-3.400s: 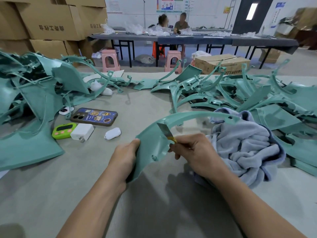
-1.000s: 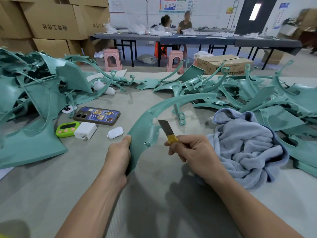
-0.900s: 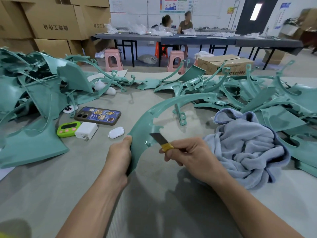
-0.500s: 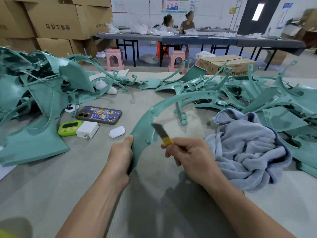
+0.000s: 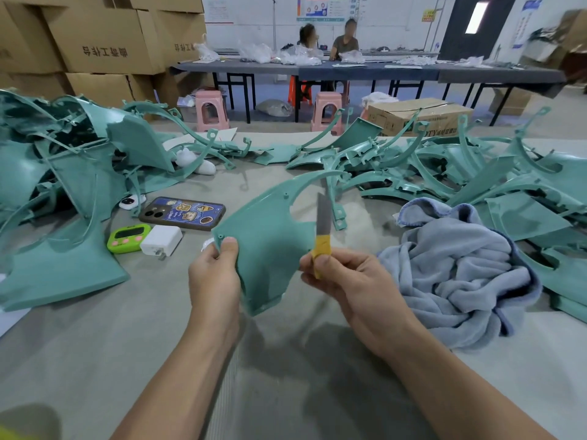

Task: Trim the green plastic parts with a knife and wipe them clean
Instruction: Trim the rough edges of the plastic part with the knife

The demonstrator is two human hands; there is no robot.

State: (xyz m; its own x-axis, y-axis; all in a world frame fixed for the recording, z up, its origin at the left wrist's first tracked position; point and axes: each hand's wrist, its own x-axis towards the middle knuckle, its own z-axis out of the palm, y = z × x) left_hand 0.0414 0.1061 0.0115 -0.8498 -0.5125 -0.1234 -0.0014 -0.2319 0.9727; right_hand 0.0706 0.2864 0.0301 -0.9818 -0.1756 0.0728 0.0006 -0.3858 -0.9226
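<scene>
Now there's a turn! Heaped green parts (image 5: 476, 173) lie behind the towel (image 5: 457, 274). Left of the towel, the green plastic part (image 5: 266, 246) that stood edge-on a moment ago now shows its broad face, held up off the table (image 5: 286, 392). The left hand (image 5: 212, 281) pinches the corner farthest from the towel. The right hand (image 5: 343, 281), just left of the towel, is closed round the knife (image 5: 323, 223), blade upright at the notch; whether it touches, I can't tell. It looks like a fresh edge is lined up for trimming, with the wipe not yet begun.
</scene>
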